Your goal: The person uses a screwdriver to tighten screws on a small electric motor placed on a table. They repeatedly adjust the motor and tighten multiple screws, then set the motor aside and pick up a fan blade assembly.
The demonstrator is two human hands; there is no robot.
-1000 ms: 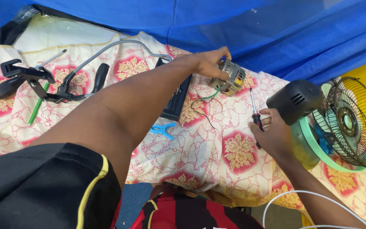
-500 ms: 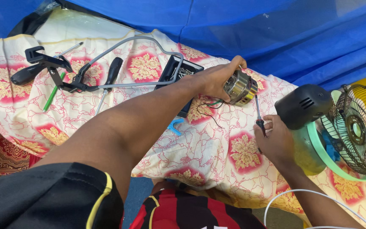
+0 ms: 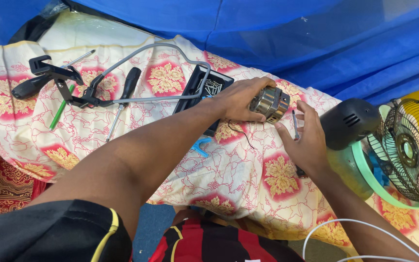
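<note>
In left hand (image 3: 236,99): motor (image 3: 269,103).

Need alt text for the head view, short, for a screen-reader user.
A person's left hand holds a small metal motor over a floral cloth, while the right hand, holding a thin screwdriver, reaches toward it. A fan lies at the right; a black tray of screws and hand tools lie at the left.

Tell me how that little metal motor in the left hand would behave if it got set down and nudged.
The motor looks like a stack of solid metal, so probably heavy for its size. Its rounded body could roll on the soft patterned cloth. The thin dark wires trailing from it look floppy and may snag. The left hand wraps it firmly.
</note>
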